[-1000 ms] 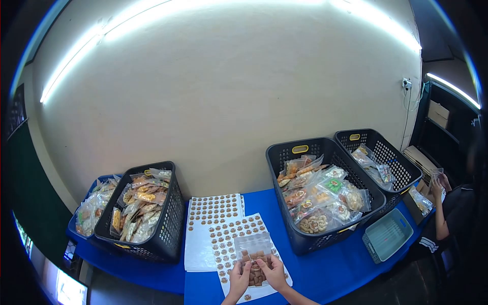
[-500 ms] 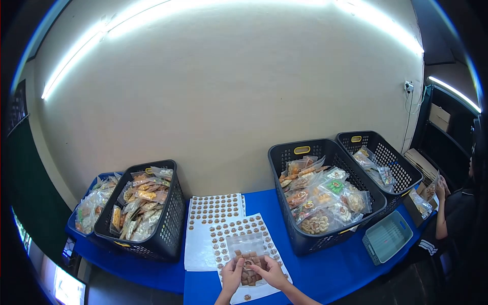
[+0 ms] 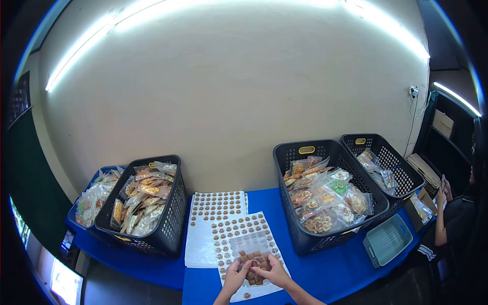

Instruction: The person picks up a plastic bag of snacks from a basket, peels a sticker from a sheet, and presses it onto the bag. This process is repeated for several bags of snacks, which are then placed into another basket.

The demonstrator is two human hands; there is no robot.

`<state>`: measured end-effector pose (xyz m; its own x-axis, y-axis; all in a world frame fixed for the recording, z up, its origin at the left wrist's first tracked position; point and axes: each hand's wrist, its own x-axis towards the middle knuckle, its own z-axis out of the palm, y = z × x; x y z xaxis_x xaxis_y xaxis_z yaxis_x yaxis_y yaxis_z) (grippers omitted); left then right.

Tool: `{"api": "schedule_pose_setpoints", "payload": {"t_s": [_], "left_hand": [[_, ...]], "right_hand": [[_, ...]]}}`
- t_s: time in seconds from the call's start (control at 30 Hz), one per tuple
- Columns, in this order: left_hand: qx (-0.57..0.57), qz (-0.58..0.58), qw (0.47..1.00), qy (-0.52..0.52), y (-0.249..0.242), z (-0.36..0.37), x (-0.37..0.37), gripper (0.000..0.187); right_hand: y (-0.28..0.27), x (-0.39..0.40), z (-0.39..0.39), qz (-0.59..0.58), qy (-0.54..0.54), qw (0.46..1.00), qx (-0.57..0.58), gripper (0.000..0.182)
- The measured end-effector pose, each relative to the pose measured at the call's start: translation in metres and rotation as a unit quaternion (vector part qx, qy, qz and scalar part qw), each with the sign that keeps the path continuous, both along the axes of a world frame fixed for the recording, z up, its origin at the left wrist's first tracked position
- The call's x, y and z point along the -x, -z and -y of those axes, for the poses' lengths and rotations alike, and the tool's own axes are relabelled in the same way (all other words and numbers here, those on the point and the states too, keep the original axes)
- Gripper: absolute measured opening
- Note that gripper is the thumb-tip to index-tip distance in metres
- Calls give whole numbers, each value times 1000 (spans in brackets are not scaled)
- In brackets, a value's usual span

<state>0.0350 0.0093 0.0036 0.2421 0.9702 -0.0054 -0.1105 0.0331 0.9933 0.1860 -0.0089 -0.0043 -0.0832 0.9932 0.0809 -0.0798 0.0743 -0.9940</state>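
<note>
A clear plastic bag (image 3: 252, 244) of brown square pieces lies over a sheet of round stickers (image 3: 236, 231). My left hand (image 3: 235, 276) is closed on the bag's left side, its thumb near the middle. From the right, my right hand (image 3: 274, 272) grips the same bag, fingers beside a round sticker on its front. Both thumbs almost meet at that sticker. Behind and to the left lie more sticker sheets (image 3: 202, 244), partly covered by the front one.
Black baskets of packed snacks stand left (image 3: 170, 216) and right (image 3: 305, 241), with another (image 3: 417, 178) farther right. A blue basket (image 3: 71, 216) is far left. A grey-green basket (image 3: 389, 241) sits on the blue cloth (image 3: 325, 274). A person (image 3: 452, 218) is at the right edge.
Both hands still hold the bag, with slightly shifted fingers. The whole view has shifted a little. The person at the right has changed the position of what they hold.
</note>
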Motion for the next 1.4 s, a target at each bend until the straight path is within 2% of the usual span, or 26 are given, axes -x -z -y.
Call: {"api": "schedule_pose_setpoints", "payload": {"t_s": [0.13,0.23,0.33,0.43,0.63,0.73,0.83,0.93,1.03,1.13,1.23,1.27,1.37,1.4], "left_hand": [[-6,7,1000,-8,-2,-1,0,32],[4,20,1000,-10,-2,-1,-2,35],[20,6,999,25,-7,3,-1,41],[-10,1,999,40,1,3,-6,46],[-16,21,998,65,-1,4,-10,46],[-2,-9,999,49,-2,7,-9,43],[31,47,998,8,-18,14,-18,40],[-25,20,999,-10,-9,13,-22,37],[-21,50,999,5,-16,17,-25,35],[-48,-11,999,5,-8,12,-20,32],[-6,-32,999,-6,-11,4,-12,29],[-45,50,997,-40,-18,2,-17,25],[-6,101,993,-61,-17,-16,-13,22],[-31,96,994,-33,-17,-21,-11,20]], "right_hand": [[-1,0,0,13,-9,999,-33,32],[-12,-3,3,-107,-29,993,28,31],[-27,-4,7,-109,13,993,49,28],[-15,-7,2,-84,42,996,8,25],[-17,-8,9,-140,78,987,28,19],[-19,-6,11,-151,90,984,18,19],[-32,-6,15,-131,90,987,37,15],[-38,-5,19,-35,118,992,-23,15],[-44,-4,19,-73,135,988,-16,18],[-33,-5,16,-56,141,987,-51,18],[-27,-9,17,-33,125,991,-40,18],[-28,-8,18,-20,102,994,-30,17],[-29,-4,22,0,51,999,-12,17],[-30,-2,21,-8,48,999,-16,18]]}}
